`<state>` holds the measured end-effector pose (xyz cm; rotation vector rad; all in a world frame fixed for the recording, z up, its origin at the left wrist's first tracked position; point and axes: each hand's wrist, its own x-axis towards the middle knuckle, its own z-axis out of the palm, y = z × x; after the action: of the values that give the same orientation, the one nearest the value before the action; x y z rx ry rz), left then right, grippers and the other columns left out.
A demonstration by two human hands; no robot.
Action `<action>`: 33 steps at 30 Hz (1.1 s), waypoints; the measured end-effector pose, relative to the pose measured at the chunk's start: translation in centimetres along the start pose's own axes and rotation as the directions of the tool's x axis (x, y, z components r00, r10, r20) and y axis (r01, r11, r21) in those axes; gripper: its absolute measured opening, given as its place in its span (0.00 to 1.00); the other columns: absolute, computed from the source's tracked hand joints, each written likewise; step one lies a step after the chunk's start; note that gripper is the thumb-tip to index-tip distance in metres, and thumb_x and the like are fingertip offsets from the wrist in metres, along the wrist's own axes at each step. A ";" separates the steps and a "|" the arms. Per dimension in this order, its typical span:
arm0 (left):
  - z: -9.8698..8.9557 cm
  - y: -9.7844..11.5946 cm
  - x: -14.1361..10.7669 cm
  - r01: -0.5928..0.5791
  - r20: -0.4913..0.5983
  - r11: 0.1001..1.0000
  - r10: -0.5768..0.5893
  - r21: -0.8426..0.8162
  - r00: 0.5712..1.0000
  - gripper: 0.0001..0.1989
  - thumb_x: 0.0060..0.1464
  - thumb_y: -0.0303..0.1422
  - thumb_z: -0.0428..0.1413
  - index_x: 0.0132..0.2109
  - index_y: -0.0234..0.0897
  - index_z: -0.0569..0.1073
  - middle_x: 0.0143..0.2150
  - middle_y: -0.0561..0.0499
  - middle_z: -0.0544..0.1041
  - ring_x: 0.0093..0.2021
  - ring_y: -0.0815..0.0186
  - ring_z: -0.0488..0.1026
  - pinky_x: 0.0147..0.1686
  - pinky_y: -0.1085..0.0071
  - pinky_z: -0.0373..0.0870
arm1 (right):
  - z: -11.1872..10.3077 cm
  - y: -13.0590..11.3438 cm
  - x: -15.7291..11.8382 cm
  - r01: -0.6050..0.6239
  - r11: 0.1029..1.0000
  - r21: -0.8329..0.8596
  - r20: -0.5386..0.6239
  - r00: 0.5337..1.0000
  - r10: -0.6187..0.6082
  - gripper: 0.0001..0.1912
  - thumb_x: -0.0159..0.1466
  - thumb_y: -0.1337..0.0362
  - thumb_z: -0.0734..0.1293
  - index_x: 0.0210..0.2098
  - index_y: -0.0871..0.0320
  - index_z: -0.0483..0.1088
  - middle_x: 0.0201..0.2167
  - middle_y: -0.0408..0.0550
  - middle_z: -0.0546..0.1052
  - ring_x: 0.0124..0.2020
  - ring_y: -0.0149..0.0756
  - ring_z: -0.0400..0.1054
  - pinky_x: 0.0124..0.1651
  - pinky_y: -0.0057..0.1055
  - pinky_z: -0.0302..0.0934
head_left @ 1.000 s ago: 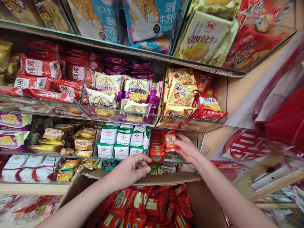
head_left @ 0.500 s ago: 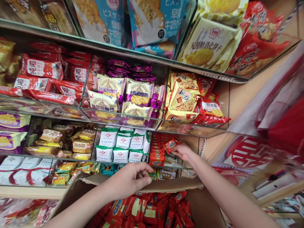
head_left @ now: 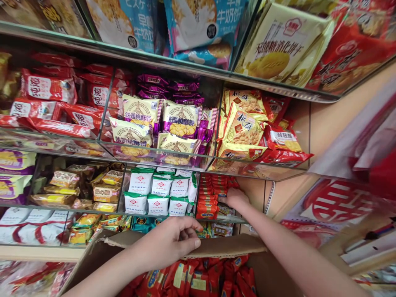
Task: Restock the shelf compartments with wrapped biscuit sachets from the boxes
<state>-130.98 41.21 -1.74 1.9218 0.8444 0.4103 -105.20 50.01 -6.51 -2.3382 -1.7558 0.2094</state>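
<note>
A cardboard box (head_left: pixel 229 244) full of small red snack packets (head_left: pixel 201 280) stands in front of me, below the shelves. My left hand (head_left: pixel 173 243) hovers at the box's far edge, fingers loosely curled and thumb apart, with nothing visible in it. My right hand (head_left: pixel 236 199) reaches into a lower shelf compartment, its fingers closed at a red snack packet (head_left: pixel 220 190); the fingertips are partly hidden. Beside it, more red packets stand in a stacked row (head_left: pixel 208 200). Darker packets (head_left: pixel 226 209) lie just below that hand.
White-and-green packets (head_left: pixel 161 192) fill the compartment to the left. A glass shelf front (head_left: pixel 192 161) runs above my right hand, with yellow and purple biscuit packs (head_left: pixel 179 119) behind it. Red-and-white hanging goods (head_left: pixel 340 200) are at the right.
My right hand has moved deeper into the compartment, bringing the red snack packet to the stacked row. My left hand has barely moved. The view has shifted slightly.
</note>
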 end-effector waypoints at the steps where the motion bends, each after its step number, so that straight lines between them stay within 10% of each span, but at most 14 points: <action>1: 0.0 0.1 0.0 0.001 0.002 1.000 -0.001 0.008 1.000 0.11 0.50 0.38 0.49 0.39 0.39 0.68 0.29 0.55 0.68 0.28 0.71 0.63 0.27 0.78 0.58 | -0.1 -0.2 0.0 -0.013 0.999 -0.031 0.007 1.000 0.013 0.23 0.45 0.52 0.68 0.34 0.63 0.70 0.37 0.62 0.73 0.41 0.50 0.66 0.38 0.39 0.60; 33: 0.3 0.1 -0.1 0.016 -0.004 1.000 -0.016 0.007 1.000 0.16 0.48 0.41 0.49 0.41 0.36 0.68 0.29 0.54 0.68 0.28 0.70 0.63 0.28 0.77 0.60 | -1.9 -0.5 -1.6 0.076 0.997 0.007 -0.007 0.997 -0.076 0.26 0.41 0.61 0.71 0.39 0.64 0.67 0.39 0.58 0.72 0.40 0.45 0.67 0.38 0.30 0.59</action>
<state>-130.84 40.95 -1.76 1.9204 0.8646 0.4022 -105.63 48.49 -4.55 -2.2595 -1.8337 0.1957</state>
